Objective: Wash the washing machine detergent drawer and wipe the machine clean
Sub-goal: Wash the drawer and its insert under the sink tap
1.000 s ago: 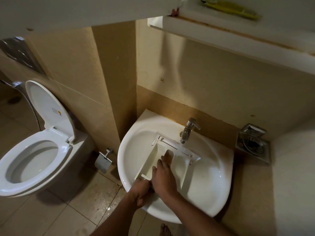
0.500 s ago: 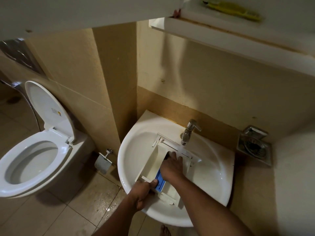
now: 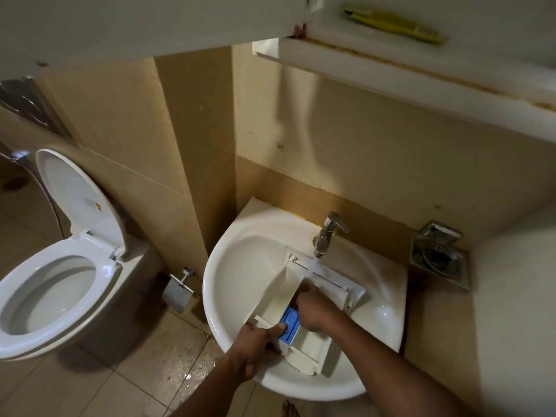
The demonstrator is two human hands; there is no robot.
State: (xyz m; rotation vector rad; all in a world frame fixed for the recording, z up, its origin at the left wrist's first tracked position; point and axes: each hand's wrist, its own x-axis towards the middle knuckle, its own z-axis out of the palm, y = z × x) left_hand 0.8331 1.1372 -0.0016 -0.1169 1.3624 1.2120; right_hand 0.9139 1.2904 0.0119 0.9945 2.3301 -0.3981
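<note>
The white detergent drawer (image 3: 279, 293) lies tilted in the white sink (image 3: 237, 266), its far end under the chrome tap (image 3: 326, 234). A blue insert (image 3: 289, 324) shows in its middle compartment. My left hand (image 3: 255, 346) grips the drawer's near left edge, thumb resting by the blue insert. My right hand (image 3: 316, 307) is curled with its fingers pressed down inside a compartment; whether it holds anything is hidden. No running water is visible.
An open toilet (image 3: 57, 284) stands at the left, a chrome paper holder (image 3: 179, 291) on the wall between it and the sink. A steel drain grate (image 3: 439, 260) sits right of the sink. A white shelf (image 3: 391, 70) with a yellow item (image 3: 391, 24) hangs overhead. Floor tiles look wet.
My right hand has moved farther into the drawer and a little right, uncovering the blue insert. My left hand has stayed on the drawer's near edge.
</note>
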